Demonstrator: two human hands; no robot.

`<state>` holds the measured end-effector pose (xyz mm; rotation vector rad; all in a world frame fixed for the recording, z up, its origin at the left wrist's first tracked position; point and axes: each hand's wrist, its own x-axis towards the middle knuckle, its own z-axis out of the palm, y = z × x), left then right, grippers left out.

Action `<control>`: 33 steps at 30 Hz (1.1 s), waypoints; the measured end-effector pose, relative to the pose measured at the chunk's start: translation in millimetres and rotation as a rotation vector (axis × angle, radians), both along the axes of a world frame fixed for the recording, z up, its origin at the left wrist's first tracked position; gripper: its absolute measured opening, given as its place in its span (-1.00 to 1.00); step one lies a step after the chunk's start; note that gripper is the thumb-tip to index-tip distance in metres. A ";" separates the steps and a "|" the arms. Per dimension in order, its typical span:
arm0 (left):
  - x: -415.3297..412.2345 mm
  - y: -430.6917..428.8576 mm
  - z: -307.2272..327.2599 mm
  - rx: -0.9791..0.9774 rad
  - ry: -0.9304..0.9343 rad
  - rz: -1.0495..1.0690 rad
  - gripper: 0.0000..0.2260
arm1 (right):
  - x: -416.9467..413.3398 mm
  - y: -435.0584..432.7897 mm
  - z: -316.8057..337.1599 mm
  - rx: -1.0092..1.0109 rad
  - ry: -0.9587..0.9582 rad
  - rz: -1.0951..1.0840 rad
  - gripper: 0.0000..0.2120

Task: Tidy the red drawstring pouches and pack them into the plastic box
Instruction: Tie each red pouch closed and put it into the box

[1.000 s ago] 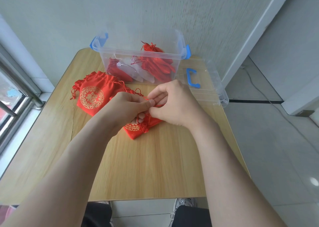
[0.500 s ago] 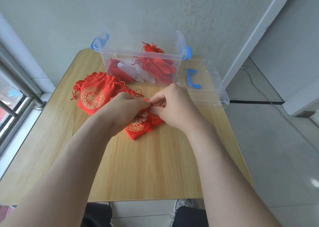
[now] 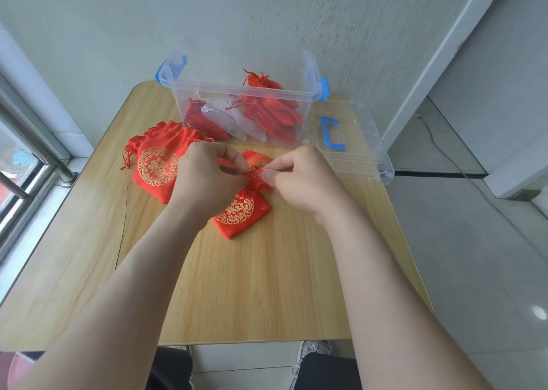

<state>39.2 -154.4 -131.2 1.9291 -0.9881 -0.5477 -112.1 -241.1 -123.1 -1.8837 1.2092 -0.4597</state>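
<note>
The small red pouch [image 3: 241, 211] lies flat at the middle of the table [image 3: 237, 286], its neck gathered and its ruffled top pointing to 12 o'clock. I pinch its drawstring [image 3: 252, 171] on both sides: my left hand [image 3: 207, 179] grips the cord at 9 o'clock of the neck and my right hand [image 3: 299, 179] at 3 o'clock, fingers curled and thumb against forefinger. I judge I am cinching it shut before packing. If I pull unevenly, the thin cord could slip from one pinch or run out of its channel. A hard tug could drag the light pouch across the smooth wood. A loose cinch could leave the tail to snag others in the box. At 10 o'clock, touching my left hand, lies one larger red pouch [image 3: 157, 164] with a gold roundel, so two pouches are outside the box. At 12 o'clock stands the one clear plastic box [image 3: 237, 99] with two blue latches. It holds a bunch of red pouches, at least three, and some pale ones, too tangled to count. At 2 o'clock lies its one lid [image 3: 350, 164] with a single blue handle [image 3: 332, 133].
</note>
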 end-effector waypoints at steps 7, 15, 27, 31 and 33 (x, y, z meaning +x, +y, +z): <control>-6.6 -1.2 1.2 -0.025 -0.243 -0.063 -0.80 | 5.5 1.0 3.8 0.384 -0.196 -0.108 -0.89; -12.5 -0.5 3.8 0.060 -0.131 -0.260 -0.88 | 6.7 -3.4 -4.1 0.497 -0.246 -0.206 -0.88; -10.4 -7.8 9.0 0.145 0.303 -0.054 -0.71 | 12.9 -4.2 -7.8 0.353 -0.149 -0.204 -0.84; -10.5 -5.2 9.2 0.144 0.175 -0.074 -0.57 | 10.3 -5.8 -8.1 0.384 -0.170 -0.201 -0.87; -12.0 -2.9 6.1 0.102 0.076 -0.110 -0.57 | 9.7 -5.5 -7.3 0.402 -0.177 -0.191 -0.85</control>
